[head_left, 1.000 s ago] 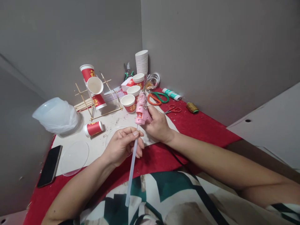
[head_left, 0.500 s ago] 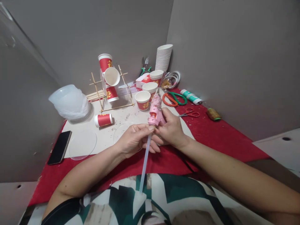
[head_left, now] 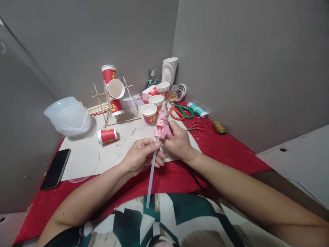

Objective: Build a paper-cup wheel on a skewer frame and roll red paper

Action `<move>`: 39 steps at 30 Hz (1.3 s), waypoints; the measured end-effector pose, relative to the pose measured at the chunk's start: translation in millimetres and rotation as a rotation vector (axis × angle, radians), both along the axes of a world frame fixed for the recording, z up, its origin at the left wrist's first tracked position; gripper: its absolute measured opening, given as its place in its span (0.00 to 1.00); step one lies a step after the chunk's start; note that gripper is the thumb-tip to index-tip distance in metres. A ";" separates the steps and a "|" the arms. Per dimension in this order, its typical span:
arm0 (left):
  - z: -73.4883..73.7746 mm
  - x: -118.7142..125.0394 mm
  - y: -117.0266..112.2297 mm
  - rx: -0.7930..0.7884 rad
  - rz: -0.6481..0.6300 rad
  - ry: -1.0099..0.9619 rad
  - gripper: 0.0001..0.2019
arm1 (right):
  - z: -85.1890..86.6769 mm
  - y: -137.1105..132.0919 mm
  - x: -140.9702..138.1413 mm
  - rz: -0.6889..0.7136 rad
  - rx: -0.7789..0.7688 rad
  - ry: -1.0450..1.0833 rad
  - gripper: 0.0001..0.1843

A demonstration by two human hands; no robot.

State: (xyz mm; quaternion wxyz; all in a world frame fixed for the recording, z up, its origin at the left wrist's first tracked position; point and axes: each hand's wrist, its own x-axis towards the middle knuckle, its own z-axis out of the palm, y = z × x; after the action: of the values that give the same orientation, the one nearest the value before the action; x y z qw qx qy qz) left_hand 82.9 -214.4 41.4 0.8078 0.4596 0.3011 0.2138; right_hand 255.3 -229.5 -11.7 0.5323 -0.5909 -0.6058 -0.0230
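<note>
My right hand (head_left: pixel 178 142) is wrapped round the handle of a pink hot glue gun (head_left: pixel 162 121), whose nozzle points away from me. A long translucent glue stick (head_left: pixel 151 180) sticks out of the gun's rear end toward my body. Right behind the gun, my left hand (head_left: pixel 141 154) pinches this stick between thumb and fingers. Beyond the gun's tip stand red and white paper cups (head_left: pixel 149 114). A clear round disc (head_left: pixel 128 147) lies partly hidden behind my left hand.
A stick frame (head_left: pixel 122 121) holds several joined cups (head_left: pixel 116 89); another cup (head_left: pixel 107 136) lies on its side. At left are a phone (head_left: pixel 56 168), a clear disc (head_left: pixel 83 164) and a bagged bowl (head_left: pixel 69 116). Scissors (head_left: pixel 197 127), thread (head_left: pixel 219 127) and a cup stack (head_left: pixel 169 70) are right.
The whole view has shifted, so things appear further left. Both hands keep their hold on the glue gun and stick; less of the stick shows behind the gun.
</note>
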 end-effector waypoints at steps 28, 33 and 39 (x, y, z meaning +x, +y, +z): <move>0.1 -2.3 4.1 -0.085 -0.077 -0.050 0.20 | 2.3 -2.0 -7.8 0.098 -0.139 0.159 0.15; -0.7 -2.1 1.8 -0.069 -0.098 -0.050 0.24 | 4.4 -2.4 -6.8 0.079 -0.154 0.183 0.17; -5.8 -2.0 1.2 -0.059 -0.109 -0.032 0.24 | 3.2 -0.4 -5.5 0.073 -0.151 0.233 0.16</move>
State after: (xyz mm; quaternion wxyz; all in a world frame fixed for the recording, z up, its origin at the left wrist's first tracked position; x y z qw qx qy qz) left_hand 80.9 -213.2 35.6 0.8361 0.4476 0.2689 0.1679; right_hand 249.8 -229.9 -8.5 0.5536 -0.6056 -0.5608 0.1104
